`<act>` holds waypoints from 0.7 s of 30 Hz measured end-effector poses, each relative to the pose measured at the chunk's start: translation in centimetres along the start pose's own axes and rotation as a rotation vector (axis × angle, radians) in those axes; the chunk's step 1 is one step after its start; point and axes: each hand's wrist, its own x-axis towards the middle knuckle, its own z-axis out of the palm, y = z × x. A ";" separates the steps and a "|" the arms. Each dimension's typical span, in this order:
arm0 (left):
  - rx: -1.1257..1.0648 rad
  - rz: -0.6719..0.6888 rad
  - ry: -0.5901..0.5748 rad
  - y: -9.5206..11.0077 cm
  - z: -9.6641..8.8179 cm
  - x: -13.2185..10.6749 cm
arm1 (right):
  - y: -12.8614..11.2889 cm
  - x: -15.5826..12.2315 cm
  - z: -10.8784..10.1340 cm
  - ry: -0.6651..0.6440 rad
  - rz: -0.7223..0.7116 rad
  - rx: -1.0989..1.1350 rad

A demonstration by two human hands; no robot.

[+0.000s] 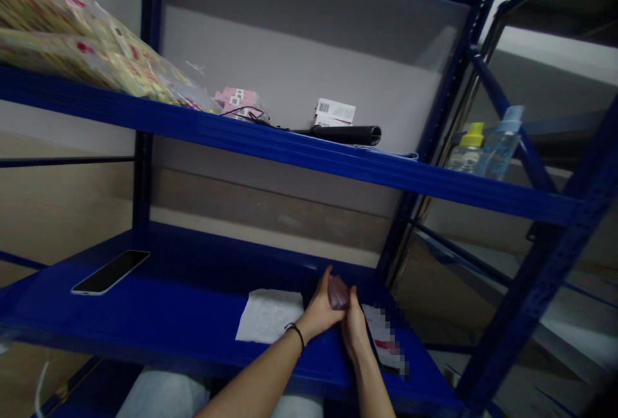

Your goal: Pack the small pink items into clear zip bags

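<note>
My left hand (316, 313), with a thin black band at the wrist, and my right hand (355, 329) meet above a blue metal shelf (193, 315). Between them they pinch a small translucent purple plastic item (338, 293), which is partly hidden by my fingers. A white sheet of paper (268, 316) lies just left of my left hand. Beside my right hand lies a white printed card (385, 339) with a pixelated, unreadable surface. A black smartphone (111, 272) rests face up at the shelf's far left.
A blue upper shelf (270, 138) runs overhead, holding patterned plastic bags, pink boxes, a white barcoded box and a black cylindrical object. Two plastic bottles (483, 149) stand at its right end. Blue steel uprights frame both sides.
</note>
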 end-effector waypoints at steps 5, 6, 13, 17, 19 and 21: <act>0.080 0.011 -0.080 -0.4 -0.4 -0.2 | 0.7 -0.2 -1.1 0.003 0.086 -0.118; 0.086 0.004 -0.063 -0.4 -0.4 -0.2 | 0.8 -0.1 -1.2 -0.010 0.089 -0.131; -0.020 -0.042 -0.085 -0.8 0.1 -0.1 | 0.9 0.4 -1.6 0.107 0.043 -0.224; 0.112 -0.082 -0.125 -1.0 0.1 -0.2 | 1.3 0.0 -1.6 0.054 0.033 -0.093; 0.177 -0.107 -0.142 -0.9 0.1 -0.2 | 1.0 -0.6 -1.6 -0.019 0.030 -0.026; 0.220 -0.111 -0.165 -0.7 0.0 -0.3 | 0.5 -1.3 -1.6 -0.105 0.048 0.017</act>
